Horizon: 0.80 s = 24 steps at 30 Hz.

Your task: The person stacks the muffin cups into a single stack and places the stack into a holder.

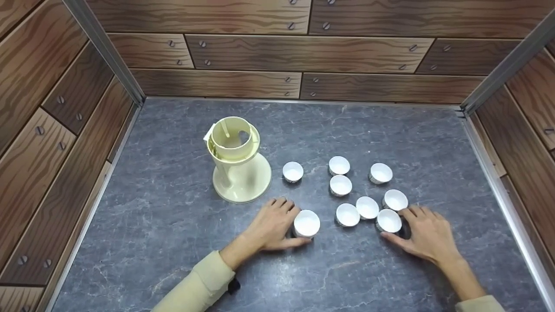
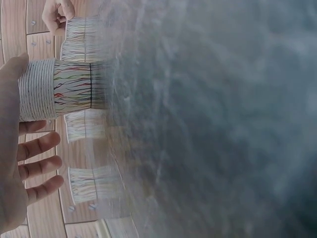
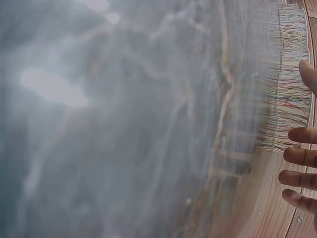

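My left hand [image 1: 273,223] grips a stack of nested white cups [image 1: 307,223], thumb on the near side and fingers on the far side. In the left wrist view, many ribbed rims show on the stack [image 2: 59,90], above a wall with thin coloured lines. At the right, my right hand [image 1: 427,234] holds a single white cup [image 1: 389,221] between thumb and index finger; it stands on the table. The other fingers [image 3: 297,178] extend beside it. Touching or close to that cup are another white cup [image 1: 395,200] and a third cup [image 1: 367,208].
More white cups stand apart, including one [image 1: 293,172] near a cream plastic stand [image 1: 243,186] with a round holder on top. Others [image 1: 339,166] sit behind the middle group. Wood-patterned walls [image 1: 303,52] enclose the dark marbled table [image 1: 173,216] at the back and sides.
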### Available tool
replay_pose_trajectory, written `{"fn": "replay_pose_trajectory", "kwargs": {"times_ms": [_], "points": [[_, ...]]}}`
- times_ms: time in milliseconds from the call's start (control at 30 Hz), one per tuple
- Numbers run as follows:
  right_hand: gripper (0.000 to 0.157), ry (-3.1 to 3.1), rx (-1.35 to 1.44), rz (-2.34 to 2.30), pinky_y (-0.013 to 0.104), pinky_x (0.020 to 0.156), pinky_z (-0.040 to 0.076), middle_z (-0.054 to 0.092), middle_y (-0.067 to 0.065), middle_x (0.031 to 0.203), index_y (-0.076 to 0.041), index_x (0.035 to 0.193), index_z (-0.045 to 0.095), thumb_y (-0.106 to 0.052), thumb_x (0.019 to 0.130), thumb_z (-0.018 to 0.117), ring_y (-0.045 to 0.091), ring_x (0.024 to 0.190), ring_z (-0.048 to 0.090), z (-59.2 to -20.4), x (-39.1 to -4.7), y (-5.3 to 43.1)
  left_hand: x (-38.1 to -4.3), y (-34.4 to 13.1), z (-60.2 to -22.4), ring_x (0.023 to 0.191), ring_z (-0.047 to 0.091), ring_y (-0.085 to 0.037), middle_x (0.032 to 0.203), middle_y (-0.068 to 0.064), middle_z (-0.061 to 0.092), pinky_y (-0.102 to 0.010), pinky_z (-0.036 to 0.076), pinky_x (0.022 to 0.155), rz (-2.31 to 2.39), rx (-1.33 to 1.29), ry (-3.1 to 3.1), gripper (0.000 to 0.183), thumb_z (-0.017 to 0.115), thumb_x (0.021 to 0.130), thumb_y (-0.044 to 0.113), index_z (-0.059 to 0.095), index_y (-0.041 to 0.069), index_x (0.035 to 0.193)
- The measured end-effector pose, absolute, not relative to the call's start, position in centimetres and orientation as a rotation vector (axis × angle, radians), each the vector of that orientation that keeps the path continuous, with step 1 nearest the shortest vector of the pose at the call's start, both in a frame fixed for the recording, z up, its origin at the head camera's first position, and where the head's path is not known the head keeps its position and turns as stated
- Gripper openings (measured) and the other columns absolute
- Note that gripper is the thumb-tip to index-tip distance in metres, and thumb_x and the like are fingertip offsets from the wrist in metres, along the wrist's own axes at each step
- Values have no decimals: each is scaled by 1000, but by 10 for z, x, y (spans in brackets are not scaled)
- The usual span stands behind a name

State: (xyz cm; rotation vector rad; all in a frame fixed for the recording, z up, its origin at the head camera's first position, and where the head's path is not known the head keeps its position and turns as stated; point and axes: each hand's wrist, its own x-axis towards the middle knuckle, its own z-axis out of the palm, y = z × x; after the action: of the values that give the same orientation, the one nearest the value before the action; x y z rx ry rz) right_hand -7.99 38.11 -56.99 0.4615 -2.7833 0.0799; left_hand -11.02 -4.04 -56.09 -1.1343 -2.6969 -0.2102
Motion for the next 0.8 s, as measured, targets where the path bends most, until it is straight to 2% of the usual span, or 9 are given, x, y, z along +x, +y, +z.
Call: {"fn": "replay_pose_trajectory", "kwargs": {"times_ms": [400,633,800], "points": [[69,-2742,468,114,53,61,53,71,14,94,-12,99,71,-70,65,84,39,80,69,-571,-81,379,-110,-40,-560,102,62,-19,107,2,68,-37,52,92,-189,-1128,-2714,69,51,90,84,63,21,115],[65,-2697,523,110,50,62,52,69,13,91,-11,97,71,-69,69,81,36,78,68,-569,-82,377,-110,-40,-560,101,62,-19,107,2,67,-37,53,90,-194,-1128,-2706,69,52,89,83,63,20,115],[68,-2659,558,94,48,60,51,68,14,90,-11,98,70,-71,69,78,37,77,66,-565,-81,376,-110,-40,-561,101,62,-18,107,2,68,-37,53,90,-192,-1123,-2695,70,52,89,84,63,20,115]]}}
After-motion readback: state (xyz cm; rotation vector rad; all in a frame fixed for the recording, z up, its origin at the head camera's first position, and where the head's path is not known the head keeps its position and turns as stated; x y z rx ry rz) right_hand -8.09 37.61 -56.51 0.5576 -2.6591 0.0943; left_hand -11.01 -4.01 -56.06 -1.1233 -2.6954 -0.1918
